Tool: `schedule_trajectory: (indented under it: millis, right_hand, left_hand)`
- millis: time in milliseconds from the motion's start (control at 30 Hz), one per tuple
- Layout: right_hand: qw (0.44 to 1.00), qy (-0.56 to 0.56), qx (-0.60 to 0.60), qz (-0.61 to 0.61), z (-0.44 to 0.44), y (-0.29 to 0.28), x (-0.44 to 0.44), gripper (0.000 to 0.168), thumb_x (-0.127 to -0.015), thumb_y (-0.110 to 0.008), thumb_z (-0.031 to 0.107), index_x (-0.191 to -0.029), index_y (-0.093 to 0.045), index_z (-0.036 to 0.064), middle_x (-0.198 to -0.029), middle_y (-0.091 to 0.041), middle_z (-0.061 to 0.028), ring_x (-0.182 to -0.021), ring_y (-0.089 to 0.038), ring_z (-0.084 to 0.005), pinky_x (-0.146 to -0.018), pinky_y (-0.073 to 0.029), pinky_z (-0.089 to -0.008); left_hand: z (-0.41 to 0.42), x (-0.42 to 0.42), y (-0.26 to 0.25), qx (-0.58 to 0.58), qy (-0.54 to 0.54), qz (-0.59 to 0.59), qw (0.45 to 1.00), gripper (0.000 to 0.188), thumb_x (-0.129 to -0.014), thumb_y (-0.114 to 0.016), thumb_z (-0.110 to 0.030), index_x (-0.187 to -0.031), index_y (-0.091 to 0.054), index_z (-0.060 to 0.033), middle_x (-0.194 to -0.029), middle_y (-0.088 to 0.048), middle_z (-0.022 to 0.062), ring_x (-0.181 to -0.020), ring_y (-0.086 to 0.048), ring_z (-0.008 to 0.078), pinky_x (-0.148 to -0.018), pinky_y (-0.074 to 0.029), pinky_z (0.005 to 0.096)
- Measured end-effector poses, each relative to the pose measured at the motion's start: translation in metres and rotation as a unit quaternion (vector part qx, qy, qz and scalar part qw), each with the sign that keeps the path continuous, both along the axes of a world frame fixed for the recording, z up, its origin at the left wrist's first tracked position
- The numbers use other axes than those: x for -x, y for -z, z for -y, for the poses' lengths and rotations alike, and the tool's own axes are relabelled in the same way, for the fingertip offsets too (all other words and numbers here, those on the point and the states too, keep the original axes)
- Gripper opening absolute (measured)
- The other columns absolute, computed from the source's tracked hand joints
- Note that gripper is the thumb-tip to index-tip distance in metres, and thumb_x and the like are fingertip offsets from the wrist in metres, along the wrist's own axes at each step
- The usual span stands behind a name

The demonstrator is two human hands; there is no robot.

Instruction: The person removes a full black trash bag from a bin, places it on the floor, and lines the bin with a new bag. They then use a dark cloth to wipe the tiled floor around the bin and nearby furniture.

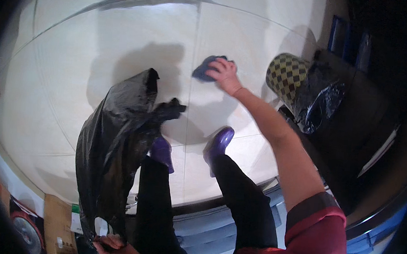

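Observation:
My left hand, low in the head view, grips the handle end of a large black plastic bag. The bag hangs long and partly puffed out to the left of my legs, with another loose flap reaching toward the right. Stretched out ahead, my right hand has its fingers over a dark bunched piece, perhaps cloth or crumpled plastic. Whether that piece touches the floor, I cannot tell. My right palm and the underside of the piece are hidden.
Pale tiles cover the floor. To the right stands a yellow-and-black checkered bin with a black liner over its rim. My purple shoes are on the tiles. A cardboard box and a red-rimmed round object are at lower left.

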State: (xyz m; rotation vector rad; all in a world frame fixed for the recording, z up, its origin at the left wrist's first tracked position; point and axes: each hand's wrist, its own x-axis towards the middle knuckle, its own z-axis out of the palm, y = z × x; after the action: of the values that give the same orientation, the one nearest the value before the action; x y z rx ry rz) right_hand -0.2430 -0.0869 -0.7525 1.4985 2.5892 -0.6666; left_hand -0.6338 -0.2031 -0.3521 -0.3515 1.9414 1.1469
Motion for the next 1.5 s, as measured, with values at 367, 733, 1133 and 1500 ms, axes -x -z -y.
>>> schedule_trajectory:
  millis: [367,733,1133,1500]
  right_hand:
    - [0.995,0.078,0.065,-0.015,0.141,-0.015,-0.083,0.019,-0.069,-0.050,0.016,-0.084,-0.060,0.022,-0.109,-0.049,0.0039,-0.110,-0.039,-0.0179,-0.085,-0.030,-0.0391]
    - [0.892,0.446,0.044,-0.057,0.177,-0.023,-0.117,0.036,-0.061,-0.053,-0.005,-0.090,-0.059,0.015,-0.104,-0.049,-0.0069,-0.102,-0.042,-0.0270,-0.084,-0.037,-0.0353]
    - [0.556,0.802,-0.001,-0.216,0.218,-0.014,-0.158,0.045,-0.061,-0.056,-0.003,-0.105,-0.050,0.005,-0.104,-0.046,-0.0164,-0.100,-0.045,-0.0286,-0.087,-0.037,-0.0322]
    - [0.597,0.793,-0.120,-0.013,0.183,0.012,-0.252,0.036,-0.071,-0.052,0.003,-0.107,-0.046,0.002,-0.105,-0.054,-0.0106,-0.096,-0.049,-0.0240,-0.087,-0.037,-0.0324]
  left_hand:
    - [-0.017,-0.103,-0.001,0.036,0.114,-0.119,0.986,0.031,-0.087,-0.047,-0.029,-0.063,-0.043,-0.0089,-0.057,-0.044,0.0034,-0.055,-0.042,0.0153,-0.056,-0.037,0.0286]
    - [0.024,-0.133,0.002,0.033,0.193,-0.181,0.964,0.028,-0.086,-0.046,-0.029,-0.067,-0.047,-0.0080,-0.058,-0.046,0.0036,-0.055,-0.044,0.0157,-0.057,-0.039,0.0262]
    - [0.052,-0.129,0.020,0.009,0.312,-0.150,0.938,0.025,-0.090,-0.039,-0.025,-0.076,-0.046,-0.0053,-0.060,-0.038,0.0004,-0.056,-0.037,0.0111,-0.056,-0.033,0.0238]
    - [0.054,-0.134,0.017,0.014,0.241,-0.167,0.956,0.027,-0.087,-0.044,-0.027,-0.070,-0.046,-0.0071,-0.059,-0.043,0.0023,-0.056,-0.042,0.0136,-0.056,-0.036,0.0250]
